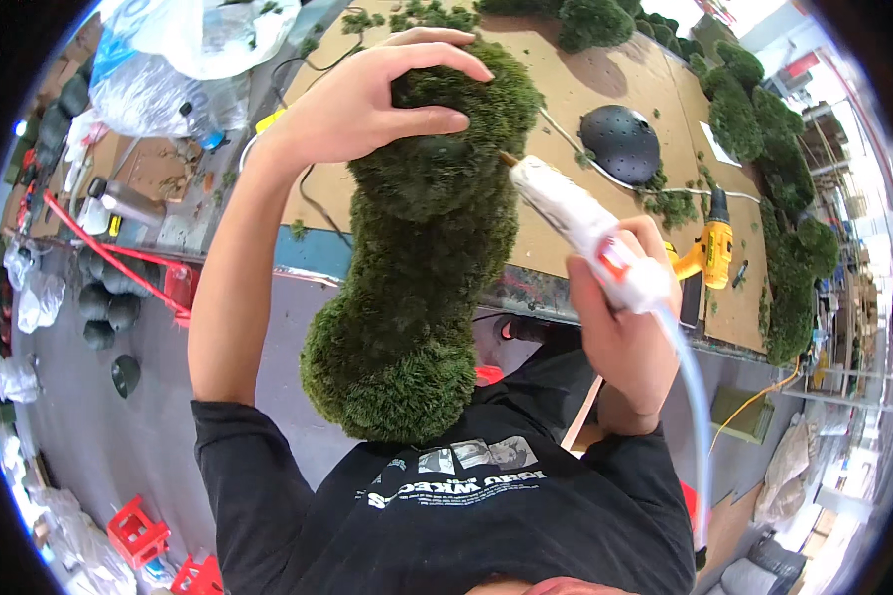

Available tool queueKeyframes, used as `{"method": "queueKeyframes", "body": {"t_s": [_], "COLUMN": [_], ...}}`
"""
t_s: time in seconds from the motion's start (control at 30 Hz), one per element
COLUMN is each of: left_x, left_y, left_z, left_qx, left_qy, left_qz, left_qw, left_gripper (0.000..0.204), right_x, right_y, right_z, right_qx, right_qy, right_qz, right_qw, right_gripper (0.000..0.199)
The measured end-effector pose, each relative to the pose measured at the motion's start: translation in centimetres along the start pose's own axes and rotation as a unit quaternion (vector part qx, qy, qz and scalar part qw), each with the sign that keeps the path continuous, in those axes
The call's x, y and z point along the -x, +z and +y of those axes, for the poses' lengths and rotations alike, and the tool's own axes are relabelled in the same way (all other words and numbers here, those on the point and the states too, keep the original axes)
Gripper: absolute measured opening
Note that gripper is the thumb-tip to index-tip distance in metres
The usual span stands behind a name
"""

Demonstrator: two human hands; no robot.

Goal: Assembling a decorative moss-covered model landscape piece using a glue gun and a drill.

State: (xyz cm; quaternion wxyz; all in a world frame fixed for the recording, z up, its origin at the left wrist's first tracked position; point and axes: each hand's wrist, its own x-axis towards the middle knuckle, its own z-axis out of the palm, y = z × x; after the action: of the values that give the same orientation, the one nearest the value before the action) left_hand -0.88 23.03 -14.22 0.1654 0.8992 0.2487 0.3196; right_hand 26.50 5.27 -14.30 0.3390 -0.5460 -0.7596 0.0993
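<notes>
A long, lumpy shape covered in green artificial foliage (422, 288) stretches from the table edge toward my chest. My left hand (397, 94) rests on its far rounded end, fingers curved and spread over the top. In my right hand (625, 317) is a white hot glue gun (585, 228), its brownish tip at the right side of the foliage, near the far lump. I cannot tell whether the tip touches it. A translucent glue stick (695, 407) trails from the gun's back end down beside my right arm.
Cardboard (566, 109) covers the table, strewn with green bits. On it are a black perforated dome (620, 146), a yellow drill (709, 248) and several foliage clumps (789, 178) along the right. Plastic bags (179, 79) and a metal bottle (127, 201) lie left. Red stools (137, 533) stand on the floor.
</notes>
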Motion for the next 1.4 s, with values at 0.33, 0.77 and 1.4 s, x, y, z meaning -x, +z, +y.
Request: {"method": "queueKeyframes", "body": {"t_s": [0.33, 0.77, 1.4], "left_x": [-1.1, -1.3, -1.5], "left_y": [0.3, 0.2, 0.5], "left_z": [1.2, 1.0, 0.8], "left_qx": [0.041, 0.058, 0.061], "left_qy": [-0.056, -0.079, -0.11], "left_qz": [-0.022, -0.043, -0.04], "left_qw": [0.997, 0.994, 0.991], "left_gripper": [0.043, 0.05, 0.052], "right_x": [8.1, 3.9, 1.2], "right_y": [8.3, 5.2, 5.9], "right_z": [24.6, 30.1, 41.8], "right_qx": [-0.486, -0.066, 0.08], "right_qy": [0.391, 0.446, 0.3], "right_qz": [0.168, -0.131, 0.224], "right_qw": [0.764, 0.883, 0.924], "right_gripper": [0.03, 0.068, 0.023]}}
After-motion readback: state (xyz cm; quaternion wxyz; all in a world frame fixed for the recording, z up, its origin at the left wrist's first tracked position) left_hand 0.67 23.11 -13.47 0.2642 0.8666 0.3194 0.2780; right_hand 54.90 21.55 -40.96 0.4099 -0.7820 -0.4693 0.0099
